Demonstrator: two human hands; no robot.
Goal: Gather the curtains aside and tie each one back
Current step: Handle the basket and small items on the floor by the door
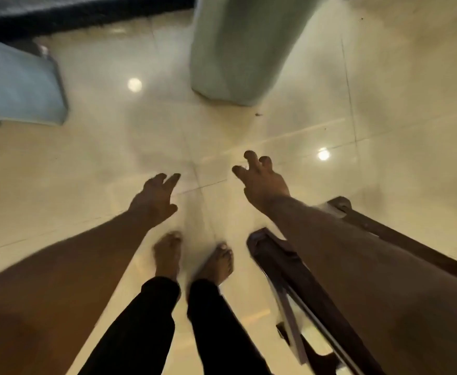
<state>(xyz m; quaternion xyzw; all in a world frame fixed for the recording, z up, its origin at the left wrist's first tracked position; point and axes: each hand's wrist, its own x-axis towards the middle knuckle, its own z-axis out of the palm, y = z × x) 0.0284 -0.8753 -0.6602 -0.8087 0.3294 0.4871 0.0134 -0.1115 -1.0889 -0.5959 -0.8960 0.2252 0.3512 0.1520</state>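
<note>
Glossy cream tile floor (384,77), lamp reflections (134,84)

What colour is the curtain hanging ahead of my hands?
Pale green, plain, seen in the head view: curtain.

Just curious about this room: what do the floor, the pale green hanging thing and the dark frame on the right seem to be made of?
Floor: probably glazed or polished tile, since it shows grout lines and mirrors the ceiling lights.
Green curtain: looks like soft matte cloth, hanging in folds.
Dark frame: possibly varnished wood, brown with a slight sheen; blur leaves it open.
</note>
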